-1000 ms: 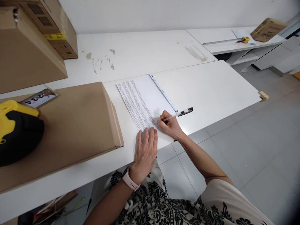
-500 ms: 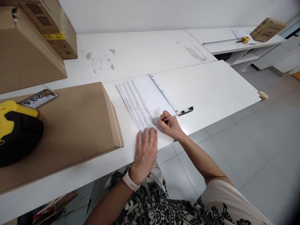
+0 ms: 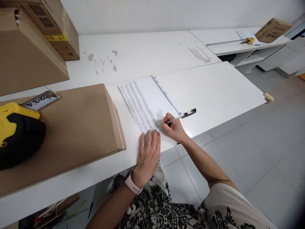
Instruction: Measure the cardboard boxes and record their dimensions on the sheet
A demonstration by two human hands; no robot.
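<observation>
A sheet of paper [image 3: 152, 95] lies on the white desk, with rows of small writing along its left part. Its far right edge has a narrow folded or separate strip with a few printed marks. My right hand [image 3: 173, 128] grips a pen [image 3: 184, 115] with a clear barrel and a black cap end. The pen's tip is hidden by my fingers, close to the end of the writing. My left hand [image 3: 149, 152] rests flat on the sheet's near edge, fingers stretched out, with a pink watch band on the wrist.
A large cardboard box [image 3: 78, 124] stands to the left, bearing a yellow-black tape measure [image 3: 21, 136] and a tag marked 234 [image 3: 41, 100]. More boxes [image 3: 28, 54] are behind it. Another tape measure [image 3: 249, 40] and a small box [image 3: 273, 30] sit at the far right.
The view has shifted very slightly. Both hands, the pen and the paper stay in nearly the same places.
</observation>
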